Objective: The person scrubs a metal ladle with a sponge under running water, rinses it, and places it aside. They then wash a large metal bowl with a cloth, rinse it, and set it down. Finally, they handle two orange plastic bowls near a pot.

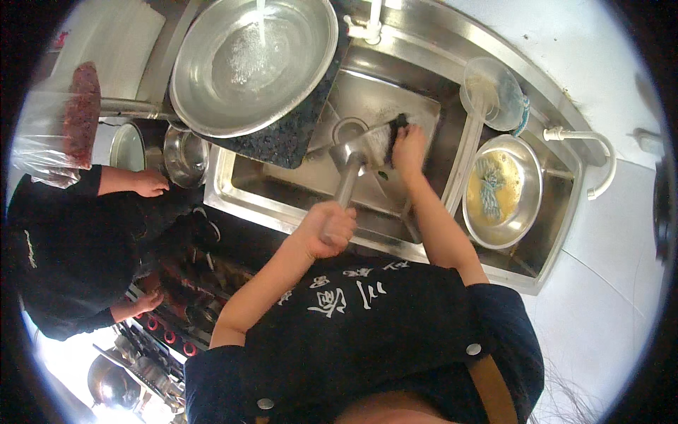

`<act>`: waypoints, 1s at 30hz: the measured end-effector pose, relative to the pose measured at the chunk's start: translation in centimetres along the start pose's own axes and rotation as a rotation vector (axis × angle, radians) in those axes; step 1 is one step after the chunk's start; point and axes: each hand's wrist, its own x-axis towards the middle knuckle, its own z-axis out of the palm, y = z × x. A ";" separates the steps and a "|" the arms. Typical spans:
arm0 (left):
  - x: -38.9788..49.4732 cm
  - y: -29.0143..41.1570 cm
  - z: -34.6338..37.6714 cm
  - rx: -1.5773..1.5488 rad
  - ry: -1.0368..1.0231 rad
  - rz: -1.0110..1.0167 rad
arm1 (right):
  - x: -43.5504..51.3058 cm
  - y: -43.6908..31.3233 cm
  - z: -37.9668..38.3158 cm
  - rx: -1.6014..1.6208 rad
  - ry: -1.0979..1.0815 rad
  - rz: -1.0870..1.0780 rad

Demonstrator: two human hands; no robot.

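My left hand (331,228) is closed around the handle of a metal utensil (347,185), which looks like a wok spatula with a broad head. The head is tilted over the larger basin of a stainless steel sink (296,185). In my right hand (410,153) is a dark scrubbing pad (398,127), pressed against the far edge of the head. The fingers partly hide the pad. A round drain (349,129) shows behind the utensil, and a small green leaf scrap (382,175) lies below it.
A large metal basin (312,98) under running water rests on a dark speckled board (283,151) across the sink. To the right, a steel bowl (522,212) holds yellowish liquid and a striped cloth (491,196). Another person (79,249) stands left, beside a stove (169,336).
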 end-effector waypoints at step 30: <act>0.3 -3.2 -0.3 0.938 0.425 0.354 | 10.6 -29.9 -6.5 0.974 -0.531 -0.043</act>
